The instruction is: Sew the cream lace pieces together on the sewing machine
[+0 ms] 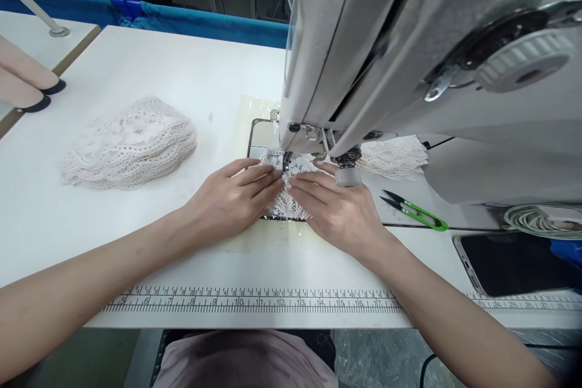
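Note:
A piece of white lace (291, 203) lies under the presser foot (287, 160) of a sewing machine (345, 42). My left hand (236, 197) rests flat on the lace's left side, fingers stretched toward the needle. From the right, my right hand (341, 206) lies on the same lace with its fingers extended, the fingertips close to the foot. Both hands press the lace down rather than wrap round it. A thick stack of white lace pieces (131, 145) sits on the table to the left. More lace (393, 156) lies behind the machine head on the right.
Green thread snips (416, 210) lie right of my right hand. A phone (513, 260) and a coiled lace or tape roll (545, 221) are at the far right. A printed ruler (254, 301) runs along the front edge. Two rounded beige forms (27, 82) stick in at left.

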`<action>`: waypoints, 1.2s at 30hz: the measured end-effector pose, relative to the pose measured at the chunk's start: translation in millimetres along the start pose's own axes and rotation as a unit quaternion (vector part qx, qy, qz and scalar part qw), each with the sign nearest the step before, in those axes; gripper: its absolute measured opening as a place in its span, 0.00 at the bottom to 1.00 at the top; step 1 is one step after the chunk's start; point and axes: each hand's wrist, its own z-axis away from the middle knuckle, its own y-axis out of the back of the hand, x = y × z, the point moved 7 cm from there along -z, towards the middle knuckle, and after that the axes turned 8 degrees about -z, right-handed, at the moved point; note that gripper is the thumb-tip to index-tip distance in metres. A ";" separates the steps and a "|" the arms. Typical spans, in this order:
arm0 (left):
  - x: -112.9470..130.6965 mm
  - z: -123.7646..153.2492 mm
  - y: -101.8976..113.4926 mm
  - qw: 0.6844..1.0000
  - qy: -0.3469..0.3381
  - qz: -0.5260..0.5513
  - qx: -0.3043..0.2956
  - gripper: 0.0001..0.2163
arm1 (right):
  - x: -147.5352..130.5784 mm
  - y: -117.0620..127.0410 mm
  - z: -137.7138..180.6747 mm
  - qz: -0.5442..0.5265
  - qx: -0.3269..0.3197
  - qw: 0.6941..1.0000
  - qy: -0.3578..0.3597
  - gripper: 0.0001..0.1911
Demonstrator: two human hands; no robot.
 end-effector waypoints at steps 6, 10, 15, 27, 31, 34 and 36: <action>-4.5 -0.1 -4.2 1.000 0.016 0.005 -0.017 0.14 | 2.2 -2.0 -0.3 0.009 0.007 1.000 -0.003 0.17; -7.2 -1.0 -6.7 0.999 0.025 -0.007 -0.026 0.14 | 4.1 -4.0 -1.4 0.020 -0.004 1.000 -0.007 0.17; -1.0 0.2 -0.3 1.000 0.006 -0.021 -0.002 0.12 | 1.7 -5.3 -1.1 0.034 -0.007 0.999 -0.005 0.13; -5.1 -1.0 0.6 1.000 0.025 -0.008 -0.007 0.12 | 0.8 -6.4 0.4 0.038 0.005 0.999 -0.002 0.11; 0.8 1.6 7.1 1.000 0.015 0.007 0.009 0.11 | -3.7 -4.8 1.9 0.036 0.011 0.999 0.011 0.11; 2.5 3.0 9.7 1.000 0.019 0.014 0.012 0.11 | -5.1 -4.9 2.6 0.041 0.011 0.999 0.012 0.12; 2.1 2.4 9.4 1.000 0.022 0.018 0.009 0.11 | -4.6 -5.0 2.4 0.044 0.012 0.999 0.009 0.12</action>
